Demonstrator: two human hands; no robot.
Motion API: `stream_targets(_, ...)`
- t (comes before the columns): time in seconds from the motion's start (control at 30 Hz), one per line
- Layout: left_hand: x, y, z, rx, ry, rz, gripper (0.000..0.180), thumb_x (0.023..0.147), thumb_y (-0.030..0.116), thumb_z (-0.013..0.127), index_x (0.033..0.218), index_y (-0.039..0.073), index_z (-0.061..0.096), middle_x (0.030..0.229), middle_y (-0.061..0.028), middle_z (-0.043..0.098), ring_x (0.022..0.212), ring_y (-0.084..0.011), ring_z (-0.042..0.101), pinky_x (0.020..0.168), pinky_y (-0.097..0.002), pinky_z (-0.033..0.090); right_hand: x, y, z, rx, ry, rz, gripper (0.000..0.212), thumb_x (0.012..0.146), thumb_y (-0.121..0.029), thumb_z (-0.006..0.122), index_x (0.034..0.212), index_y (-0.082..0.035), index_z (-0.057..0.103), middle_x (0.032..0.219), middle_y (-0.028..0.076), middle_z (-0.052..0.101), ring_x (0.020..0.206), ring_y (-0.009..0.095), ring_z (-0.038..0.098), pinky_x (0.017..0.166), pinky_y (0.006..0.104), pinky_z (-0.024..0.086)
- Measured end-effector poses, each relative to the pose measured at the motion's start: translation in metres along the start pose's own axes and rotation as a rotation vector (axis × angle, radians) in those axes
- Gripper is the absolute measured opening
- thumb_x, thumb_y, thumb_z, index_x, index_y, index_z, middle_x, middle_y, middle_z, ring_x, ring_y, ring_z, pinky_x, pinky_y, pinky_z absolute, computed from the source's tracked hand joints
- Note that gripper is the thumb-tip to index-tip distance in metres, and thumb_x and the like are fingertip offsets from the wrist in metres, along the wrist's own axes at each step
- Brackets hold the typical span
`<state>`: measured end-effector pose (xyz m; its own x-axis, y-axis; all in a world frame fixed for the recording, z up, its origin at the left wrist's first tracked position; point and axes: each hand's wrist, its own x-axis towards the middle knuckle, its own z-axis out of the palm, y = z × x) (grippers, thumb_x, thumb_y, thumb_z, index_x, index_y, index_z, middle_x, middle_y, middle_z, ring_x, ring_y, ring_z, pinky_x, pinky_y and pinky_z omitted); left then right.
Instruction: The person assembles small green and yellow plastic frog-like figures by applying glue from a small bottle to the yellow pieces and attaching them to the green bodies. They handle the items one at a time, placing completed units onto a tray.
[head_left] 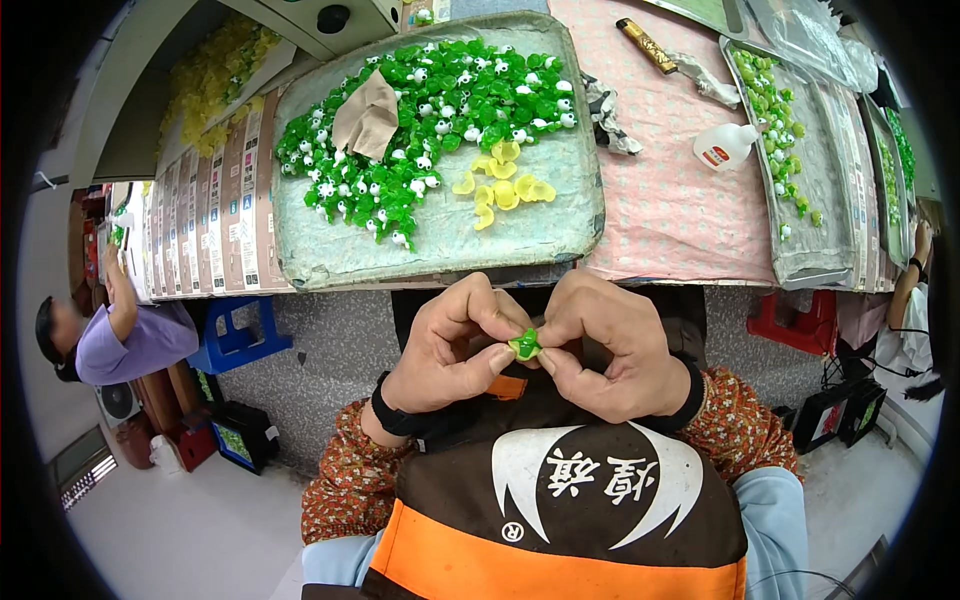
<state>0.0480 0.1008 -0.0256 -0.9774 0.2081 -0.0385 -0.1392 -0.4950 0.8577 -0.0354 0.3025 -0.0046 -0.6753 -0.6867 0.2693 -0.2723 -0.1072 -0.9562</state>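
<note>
The left hand (445, 350) and the right hand (620, 350) together pinch one small green-and-yellow piece (524, 345), in front of the near edge of the tray (440, 262), above a brown apron (450, 475) bearing a white emblem (515, 455) with lettering. On the pink cloth (665, 215) there is a white bottle (728, 146) with a red label (714, 155), perhaps lying tilted; the floor (330, 375) is speckled grey.

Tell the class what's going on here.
A person's left hand and right hand together pinch a small green-and-yellow piece in front of the table. There, a large tray holds a heap of green and white pieces, with a few yellow pieces beside it. A white bottle is to the tray's right.
</note>
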Motion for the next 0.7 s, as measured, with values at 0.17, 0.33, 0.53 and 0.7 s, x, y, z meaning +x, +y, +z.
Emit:
stream_targets(0.17,-0.001,-0.001,-0.005,0.096,-0.025,0.023,0.014,0.091,-0.002,0.065,0.099,0.002,0.055,0.104,-0.0122,0.066,0.097,-0.0152,0.064,0.091,-0.0301,0.050,0.001,-0.001,-0.001,0.001,-0.016,0.014,0.013,0.078,0.005,0.069,0.084,-0.001,0.059,0.077,0.007,0.051,0.059,0.017,0.050,0.050,0.0304,0.039)
stream_targets(0.33,0.000,-0.002,-0.001,0.114,-0.013,0.023,0.014,0.090,-0.001,0.067,0.097,0.003,0.056,0.102,-0.0113,0.066,0.097,-0.0152,0.063,0.090,-0.0304,0.050,-0.001,0.001,0.000,0.038,-0.009,0.049,0.015,0.075,0.006,0.069,0.080,-0.001,0.057,0.075,0.006,0.051,0.056,0.014,0.049,0.048,0.0293,0.037)
stream_targets(0.53,0.001,-0.004,-0.001,0.151,-0.033,0.038,0.013,0.090,0.000,0.068,0.094,0.003,0.056,0.100,-0.0111,0.067,0.093,-0.0142,0.062,0.087,-0.0299,0.049,-0.003,0.003,0.000,0.085,-0.005,0.073,0.015,0.072,0.007,0.067,0.077,-0.001,0.056,0.072,0.004,0.050,0.055,0.012,0.046,0.047,0.0275,0.036)
stream_targets(0.7,0.001,-0.008,0.000,0.117,-0.019,0.025,0.013,0.090,0.003,0.068,0.093,0.003,0.055,0.100,-0.0110,0.067,0.092,-0.0131,0.060,0.085,-0.0294,0.048,-0.005,0.001,-0.004,0.112,-0.055,0.162,0.011,0.072,0.005,0.069,0.079,-0.001,0.062,0.074,0.007,0.059,0.065,0.017,0.056,0.057,0.0284,0.040)
